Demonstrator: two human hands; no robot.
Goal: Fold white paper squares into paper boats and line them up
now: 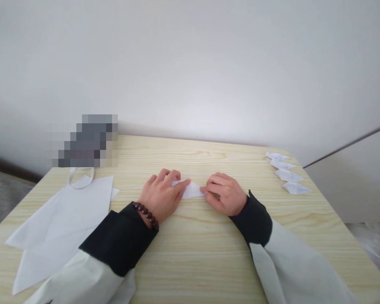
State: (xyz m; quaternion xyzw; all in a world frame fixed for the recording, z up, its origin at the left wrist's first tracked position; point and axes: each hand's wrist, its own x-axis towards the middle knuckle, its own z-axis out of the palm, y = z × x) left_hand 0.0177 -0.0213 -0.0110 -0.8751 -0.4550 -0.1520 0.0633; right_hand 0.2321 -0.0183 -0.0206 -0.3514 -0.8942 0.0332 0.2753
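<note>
Your folded paper (pixel 192 191) lies at the centre of the frame on the tabletop (pixel 193 257), its left end hidden beneath your left hand (pixel 161 194). That hand's grip presses down on it; you can't tell whether its fingers close around the edge. Your right hand (pixel 227 195) pinches the right tip, which its fingers cover. At left, your sleeve (pixel 95 274) hides part of the white sheets (pixel 79 207) and runs off the bottom edge. Pixelation masks a dark object (pixel 87 139), upper left. Four folded pieces (pixel 297 188) line the right side, their creases faint.
</note>
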